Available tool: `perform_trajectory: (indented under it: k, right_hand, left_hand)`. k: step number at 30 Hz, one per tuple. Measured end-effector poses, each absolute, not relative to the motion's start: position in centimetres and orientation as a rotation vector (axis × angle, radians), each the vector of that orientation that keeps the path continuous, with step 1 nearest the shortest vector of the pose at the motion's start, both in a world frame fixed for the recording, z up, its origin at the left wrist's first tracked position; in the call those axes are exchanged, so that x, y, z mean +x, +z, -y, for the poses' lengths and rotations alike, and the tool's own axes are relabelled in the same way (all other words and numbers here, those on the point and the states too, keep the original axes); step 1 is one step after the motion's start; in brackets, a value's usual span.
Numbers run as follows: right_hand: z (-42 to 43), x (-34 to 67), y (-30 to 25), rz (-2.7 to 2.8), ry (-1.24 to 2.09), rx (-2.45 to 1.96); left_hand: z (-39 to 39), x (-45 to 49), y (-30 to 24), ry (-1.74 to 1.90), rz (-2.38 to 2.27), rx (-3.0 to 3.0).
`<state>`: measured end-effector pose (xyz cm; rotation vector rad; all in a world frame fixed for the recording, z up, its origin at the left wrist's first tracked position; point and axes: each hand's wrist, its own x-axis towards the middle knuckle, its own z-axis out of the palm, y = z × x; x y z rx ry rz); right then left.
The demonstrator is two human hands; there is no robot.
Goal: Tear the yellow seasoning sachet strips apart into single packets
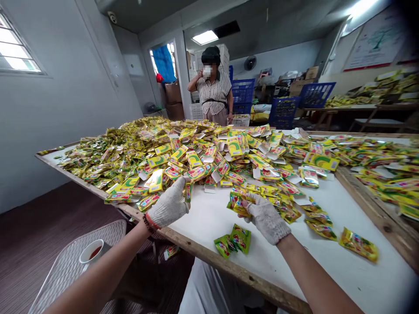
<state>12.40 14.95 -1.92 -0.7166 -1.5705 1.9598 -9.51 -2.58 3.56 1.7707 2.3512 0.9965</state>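
"What's in hand?"
"Left hand, fingers curled, pinches a small box by the pile's near edge; right hand is closed around some packets over the table. Gathering packets for boxing, I'd judge."
"Next move?"
"Probably calls for turning the box's mouth toward them; I can't tell whether it's open."

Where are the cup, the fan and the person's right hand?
Cup [87, 252]: head view, on its inner wall.
Fan [250, 63]: head view, on its middle.
Right hand [267, 219]: head view, on the middle of its glove.
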Motion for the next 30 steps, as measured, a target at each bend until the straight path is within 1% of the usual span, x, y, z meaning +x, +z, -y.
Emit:
perform_trajectory:
  k: [1,3,4,6,8,10,12,14,16,18,22,28,30]
  right_hand:
    - [-14.6,12.5,-1.8,1.499,2.035,-0.685]
    - [-14.2,12.5,-1.5,1.384,2.149,-0.663]
    - [-14.1,12.5,-1.4,1.356,2.177,-0.664]
    - [-14.3,12.5,-1.3,1.351,2.159,-0.697]
    - [-14.6,12.4,-1.3,1.383,2.071,-0.775]
    - [-14.9,12.2,-1.4,1.397,1.994,-0.85]
    - [-14.9,12.0,-1.7,1.449,1.944,-0.891]
    - [-14.8,11.8,-1.9,1.528,1.894,-0.915]
    - [-14.8,11.7,-2.1,1.609,1.809,-0.971]
    - [-15.1,11.8,-2.2,1.653,1.692,-1.025]
    - [-15.7,12.0,-2.1,1.726,1.436,-0.992]
    - [-14.7,11.9,-1.7,1.89,1.266,-1.004]
    - [-14.4,11.8,-1.6,1.932,1.22,-1.012]
  left_hand:
    - [2.3,-8.5,3.7,1.198,-2.139,1.709]
    - [1.8,-6.8,3.5,1.405,-1.73,1.574]
    - [1.5,-6.2,3.2,1.424,-1.604,1.521]
    - [1.2,-5.5,2.6,1.349,-1.55,1.504]
    - [0.9,-5.4,2.1,1.262,-1.734,1.63]
    - [0.4,-5.4,1.6,1.143,-2.027,1.893]
    - [-0.6,-5.0,0.9,0.897,-2.282,2.122]
    - [-2.0,-4.4,-0.2,0.561,-2.398,2.145]
    - [-3.4,-3.6,-1.3,0.37,-2.441,2.014]
    - [-4.3,-3.0,-2.1,0.352,-2.478,1.924]
    - [-4.3,-2.2,-2.6,0.458,-2.651,1.911]
    - [-3.7,-2.3,-2.7,0.55,-2.556,1.916]
    - [-3.7,-2.5,-2.7,0.552,-2.587,1.894]
